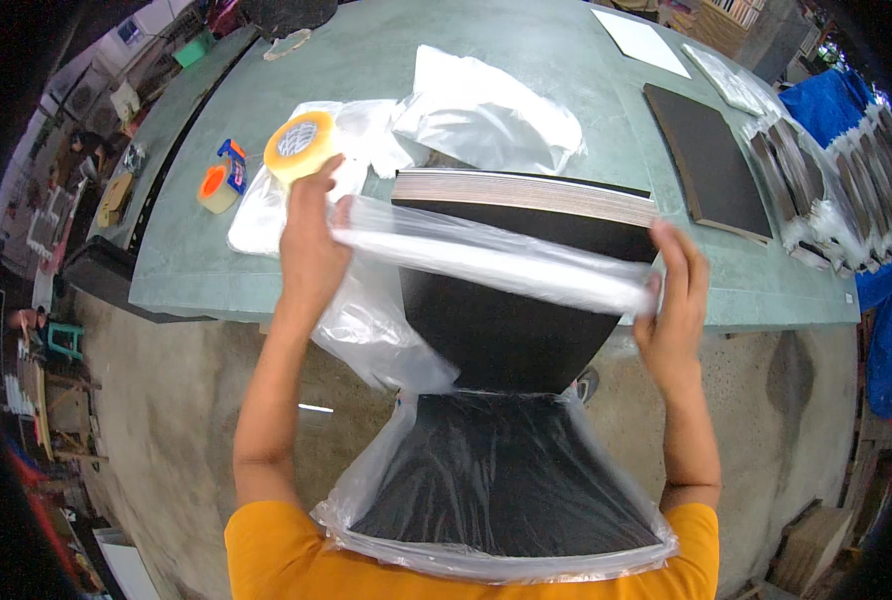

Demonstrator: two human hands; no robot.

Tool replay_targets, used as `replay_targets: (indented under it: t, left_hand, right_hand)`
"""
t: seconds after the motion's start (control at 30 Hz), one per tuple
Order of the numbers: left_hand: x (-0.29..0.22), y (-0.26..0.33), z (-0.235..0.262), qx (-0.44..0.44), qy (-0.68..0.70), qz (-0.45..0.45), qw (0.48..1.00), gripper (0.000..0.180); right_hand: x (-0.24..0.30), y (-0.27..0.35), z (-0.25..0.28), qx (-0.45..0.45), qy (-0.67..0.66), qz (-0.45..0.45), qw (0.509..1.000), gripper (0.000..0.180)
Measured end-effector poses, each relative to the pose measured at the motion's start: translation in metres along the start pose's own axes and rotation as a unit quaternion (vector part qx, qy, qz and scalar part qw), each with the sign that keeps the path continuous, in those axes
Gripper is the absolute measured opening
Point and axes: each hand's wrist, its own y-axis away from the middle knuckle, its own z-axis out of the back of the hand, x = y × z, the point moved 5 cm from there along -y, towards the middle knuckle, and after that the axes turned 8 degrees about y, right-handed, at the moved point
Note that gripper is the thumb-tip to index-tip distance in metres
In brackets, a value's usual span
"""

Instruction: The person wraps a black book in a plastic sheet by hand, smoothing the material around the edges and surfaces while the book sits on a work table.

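A clear plastic bag is stretched between my two hands across a flat black board. My left hand grips one end of its opening. My right hand pinches the other end, slightly blurred. Loose plastic trails down below my left hand. The black board overhangs the table's near edge; past the plastic, a stack with layered pale edges shows. Against my torso lies another black panel in clear plastic.
On the green table lie a clear tape roll, an orange-and-blue tape dispenser, white plastic bags, a dark board and a white sheet. Several plastic-wrapped bundles stand at right, near a blue tarp.
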Motion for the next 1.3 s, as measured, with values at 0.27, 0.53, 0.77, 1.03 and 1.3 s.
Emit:
replay_targets:
  t: [0.27,0.53,0.77,1.03,1.3]
  left_hand:
    - [-0.03,0.021,0.01,0.065,0.056,-0.17,0.982,0.059]
    - [-0.01,0.032,0.02,0.252,0.412,-0.004,0.876,0.033]
    - [0.09,0.177,-0.073,0.527,0.584,0.265,0.557,0.044]
    - [0.155,0.284,-0.156,0.442,0.535,0.384,0.609,0.045]
    - [0.066,0.142,-0.062,0.511,0.19,0.211,0.812,0.026]
  right_hand:
    - [-0.032,0.022,0.011,0.099,-0.128,-0.072,0.984,0.049]
    - [-0.059,0.023,0.026,0.163,-0.474,-0.209,0.839,0.011]
    - [-0.054,0.206,-0.075,0.346,-0.656,-0.496,0.453,0.042]
    - [-0.053,0.327,-0.16,0.49,-0.547,-0.527,0.428,0.022]
    - [-0.064,0.207,-0.096,0.349,-0.22,-0.316,0.854,0.011]
